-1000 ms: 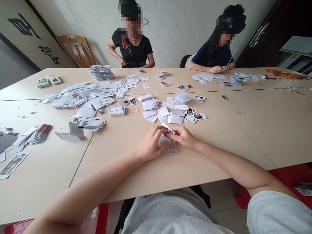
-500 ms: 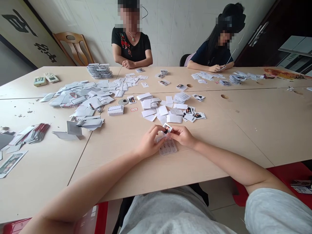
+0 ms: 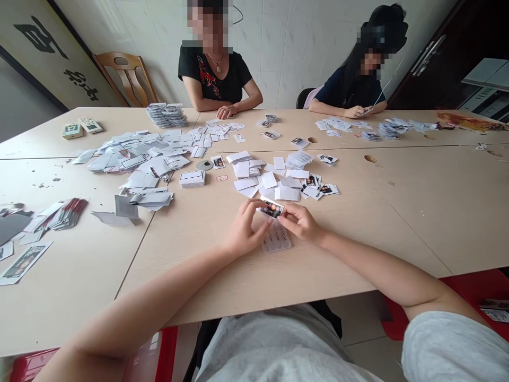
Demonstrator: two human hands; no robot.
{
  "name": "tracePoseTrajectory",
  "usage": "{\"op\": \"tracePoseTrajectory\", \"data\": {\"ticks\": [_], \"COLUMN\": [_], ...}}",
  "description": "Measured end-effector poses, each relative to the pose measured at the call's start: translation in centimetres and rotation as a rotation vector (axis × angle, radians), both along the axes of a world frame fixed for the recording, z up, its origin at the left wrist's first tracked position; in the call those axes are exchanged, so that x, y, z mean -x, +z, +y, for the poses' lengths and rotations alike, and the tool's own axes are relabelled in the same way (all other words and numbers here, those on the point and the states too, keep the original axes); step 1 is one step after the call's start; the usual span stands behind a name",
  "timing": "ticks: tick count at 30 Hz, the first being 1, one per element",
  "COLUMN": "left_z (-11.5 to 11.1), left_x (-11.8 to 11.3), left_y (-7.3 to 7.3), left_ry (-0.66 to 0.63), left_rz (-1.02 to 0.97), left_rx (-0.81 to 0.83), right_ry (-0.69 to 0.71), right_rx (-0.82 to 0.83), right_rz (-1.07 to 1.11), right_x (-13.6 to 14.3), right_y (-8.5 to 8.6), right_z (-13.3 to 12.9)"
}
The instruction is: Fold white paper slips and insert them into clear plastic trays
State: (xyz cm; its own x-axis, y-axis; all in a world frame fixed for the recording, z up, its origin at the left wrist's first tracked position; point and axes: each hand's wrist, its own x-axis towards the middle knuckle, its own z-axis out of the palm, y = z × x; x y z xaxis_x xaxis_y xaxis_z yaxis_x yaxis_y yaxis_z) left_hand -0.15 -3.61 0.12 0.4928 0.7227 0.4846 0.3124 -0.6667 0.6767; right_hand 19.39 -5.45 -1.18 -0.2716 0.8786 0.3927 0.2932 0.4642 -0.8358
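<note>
Between my hands I hold a small printed card [image 3: 272, 208] with a dark picture and a white border. My left hand [image 3: 248, 229] pinches its left end, fingertips on the top edge and thumb below. My right hand [image 3: 301, 222] grips its right end with thumb and fingers. Just beneath, a clear plastic case [image 3: 277, 240] with several small compartments lies flat on the table, its far part hidden by the card and fingers. Beyond my hands lie loose white cards [image 3: 287, 193] and a few picture cards [image 3: 312, 181].
A wide heap of white paper pieces [image 3: 135, 151] spreads at the left, beside a stack of cards [image 3: 192, 179] and a tape roll [image 3: 204, 165]. Stacked cases [image 3: 167, 115] stand farther back. Two people sit across the wooden table [image 3: 338, 265]; one handles a small item.
The card has turned so that more of its printed face shows, and my left fingers have shifted onto its top edge. Across the table, one person's arms have moved apart.
</note>
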Motion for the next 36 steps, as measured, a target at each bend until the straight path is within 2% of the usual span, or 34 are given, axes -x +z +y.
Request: {"op": "tracePoseTrajectory", "data": {"ticks": [2,4,6,8,11,13,14,17,20,27,36], "left_z": [0.4,1.0,1.5,1.8,1.9,1.9,1.9,1.9,1.7,1.0,1.0], "left_x": [0.0,0.0,0.0,0.1,0.2,0.2,0.1,0.1,0.1,0.2,0.0], "left_y": [-0.2,-0.3,-0.3,-0.1,0.2,0.1,0.0,-0.3,-0.5,-0.2,-0.2], "left_ry": [0.126,0.190,0.136,0.050,0.028,0.059,0.072,0.077,0.027,-0.114,-0.067], "left_rz": [-0.097,-0.228,-0.297,-0.309,-0.339,-0.355,-0.351,-0.288,-0.216,-0.083,-0.081], "left_rx": [0.111,0.307,0.518,0.656,0.727,0.726,0.716,0.648,0.565,0.333,0.366], "right_ry": [0.000,0.013,0.012,-0.031,-0.229,-0.331,-0.335,-0.244,-0.206,-0.140,-0.137], "right_rx": [0.009,0.040,0.053,0.046,-0.030,-0.164,-0.242,-0.390,-0.342,-0.190,-0.178], "right_rz": [0.022,0.046,0.059,0.046,0.011,-0.061,-0.117,-0.263,-0.260,-0.071,-0.031], "right_x": [-0.3,-0.5,-0.7,-0.7,-0.5,-0.3,-0.2,0.4,0.9,1.2,0.8], "right_y": [0.0,0.0,-0.2,-0.5,-0.9,-1.0,-0.9,-0.4,0.1,0.3,0.1], "right_z": [0.0,0.1,0.2,0.4,0.7,0.7,0.6,-0.1,-0.6,-0.5,0.0]}}
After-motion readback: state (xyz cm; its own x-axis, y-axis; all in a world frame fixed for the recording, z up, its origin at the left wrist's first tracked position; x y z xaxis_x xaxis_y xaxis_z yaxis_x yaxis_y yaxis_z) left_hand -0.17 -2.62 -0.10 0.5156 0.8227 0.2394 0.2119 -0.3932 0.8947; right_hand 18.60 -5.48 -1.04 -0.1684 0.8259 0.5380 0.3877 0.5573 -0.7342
